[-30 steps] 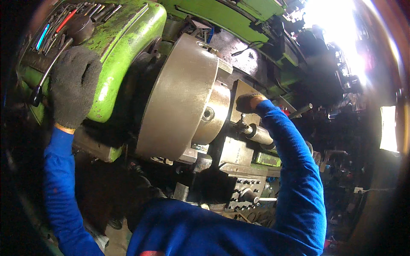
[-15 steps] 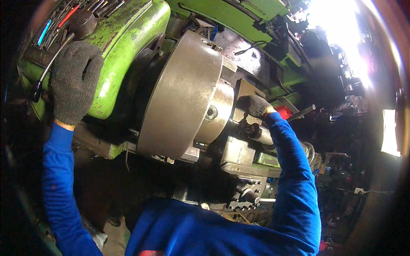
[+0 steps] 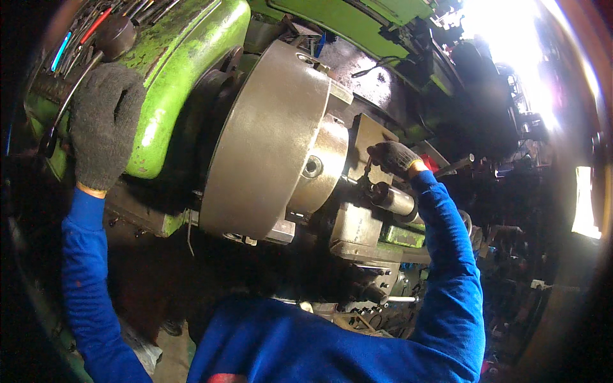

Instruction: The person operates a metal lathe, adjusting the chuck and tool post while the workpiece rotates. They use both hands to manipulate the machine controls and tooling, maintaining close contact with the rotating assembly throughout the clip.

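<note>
Head view: the right hand, in a dark knitted glove, has drawn a little away from the broad grey steel chuck, exposing more of the small dark metal fitting between the chuck and a grey steel cylinder. Its curled fingers seem to touch the fitting's top; I cannot tell whether they grip. The gloved left hand stays beside the slim metal lever, fingertips hidden, grip unclear.

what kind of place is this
Most likely a machine workshop: what looks like a big round metal lathe chuck stands beside a worn green machine housing, and slim hand tools lie together at the upper left.
</note>
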{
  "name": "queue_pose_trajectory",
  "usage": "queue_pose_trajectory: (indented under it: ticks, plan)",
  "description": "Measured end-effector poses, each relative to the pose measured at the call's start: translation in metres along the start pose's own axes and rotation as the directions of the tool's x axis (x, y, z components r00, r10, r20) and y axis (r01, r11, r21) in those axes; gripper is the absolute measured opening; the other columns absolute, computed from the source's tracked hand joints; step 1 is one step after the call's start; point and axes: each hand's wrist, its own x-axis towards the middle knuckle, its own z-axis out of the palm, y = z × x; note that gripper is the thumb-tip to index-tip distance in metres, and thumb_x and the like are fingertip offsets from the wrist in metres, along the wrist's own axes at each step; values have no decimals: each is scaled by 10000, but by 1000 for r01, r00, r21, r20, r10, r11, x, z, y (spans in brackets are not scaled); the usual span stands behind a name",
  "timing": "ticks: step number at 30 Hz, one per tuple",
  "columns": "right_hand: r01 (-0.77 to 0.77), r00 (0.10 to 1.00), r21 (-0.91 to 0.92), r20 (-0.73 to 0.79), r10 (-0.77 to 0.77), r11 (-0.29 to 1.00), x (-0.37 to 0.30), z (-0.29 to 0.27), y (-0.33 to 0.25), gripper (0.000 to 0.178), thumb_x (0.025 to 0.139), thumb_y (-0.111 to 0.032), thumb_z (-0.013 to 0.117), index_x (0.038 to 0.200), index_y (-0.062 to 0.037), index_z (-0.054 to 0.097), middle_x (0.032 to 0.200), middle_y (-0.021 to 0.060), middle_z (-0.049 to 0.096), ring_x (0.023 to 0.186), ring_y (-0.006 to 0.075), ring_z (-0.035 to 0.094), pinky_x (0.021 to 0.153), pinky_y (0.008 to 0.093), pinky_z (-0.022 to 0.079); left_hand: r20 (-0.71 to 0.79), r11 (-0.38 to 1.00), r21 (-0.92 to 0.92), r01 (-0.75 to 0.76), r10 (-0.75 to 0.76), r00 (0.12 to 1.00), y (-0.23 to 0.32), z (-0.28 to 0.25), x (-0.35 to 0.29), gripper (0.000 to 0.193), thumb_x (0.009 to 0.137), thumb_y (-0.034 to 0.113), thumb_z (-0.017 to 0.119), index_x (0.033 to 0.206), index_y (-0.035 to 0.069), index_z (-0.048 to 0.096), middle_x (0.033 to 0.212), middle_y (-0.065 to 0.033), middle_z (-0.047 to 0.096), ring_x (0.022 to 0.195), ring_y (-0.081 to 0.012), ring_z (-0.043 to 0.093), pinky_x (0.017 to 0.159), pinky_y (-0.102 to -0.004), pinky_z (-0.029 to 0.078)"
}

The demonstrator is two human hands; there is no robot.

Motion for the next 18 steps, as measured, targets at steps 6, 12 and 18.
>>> queue_pose_trajectory:
  ticks: [6,12,18]
  plan:
    - [-27,998,-32,55,29,999,-2,-8,-13,246,1100,-202,565,1107,-50,759,1032,135,795,861,298,722,808,392,560,2,1000,-2,-5,5,1000,0,2,2,125,1025,103,753,1121,26,732,1134,-176,725,1098,-404,697,1001,-502,558]
    - [-282,956,-69,66,287,957,1,-22,-45,424,1163,-391,521,1105,-60,779,1037,139,804,937,305,735,897,444,564,-17,999,21,-37,38,999,-2,0,2,123,1019,102,755,1113,25,735,1122,-175,728,1094,-404,699,1008,-504,557]
    - [15,999,-24,-48,-16,1000,6,4,8,436,1133,-428,570,1123,-63,809,990,111,797,915,273,743,895,441,581,-7,1000,-16,-8,8,1000,2,2,4,105,1018,100,750,1089,25,729,1099,-177,717,1078,-407,689,985,-506,552]
